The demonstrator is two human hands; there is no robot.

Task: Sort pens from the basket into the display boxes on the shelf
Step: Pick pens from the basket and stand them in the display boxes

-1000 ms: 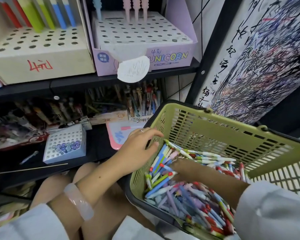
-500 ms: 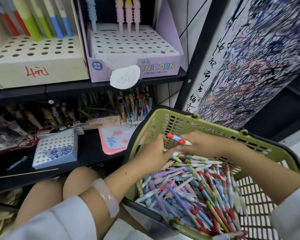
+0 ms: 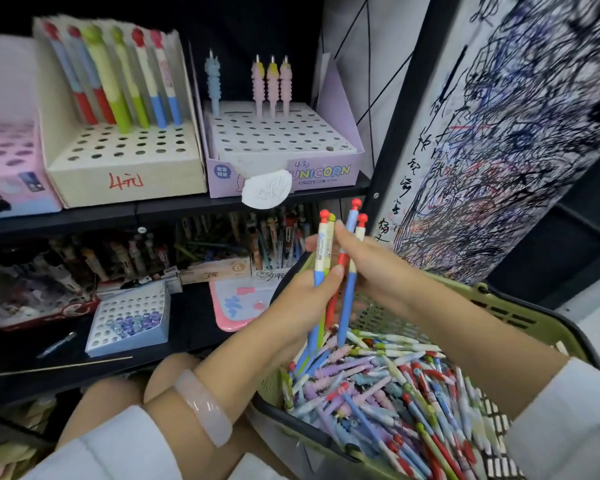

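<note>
Hands: I see left hand (image 3: 303, 299) and right hand (image 3: 371, 268) both gripping a pen bundle (image 3: 340, 268).
Basket (image 3: 520, 317): at 4 o'clock, holding loose pens.
Shelf (image 3: 174, 211): at 10 o'clock, holding the beige box (image 3: 125, 168) and unicorn box (image 3: 284, 150).

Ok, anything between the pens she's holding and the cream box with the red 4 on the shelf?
Nothing visible blocks the way. The held pens, gripped by the left hand and right hand, stand above the basket. Open air lies up-left to the cream box, whose front rows of holes are free; its back row is filled.
</note>
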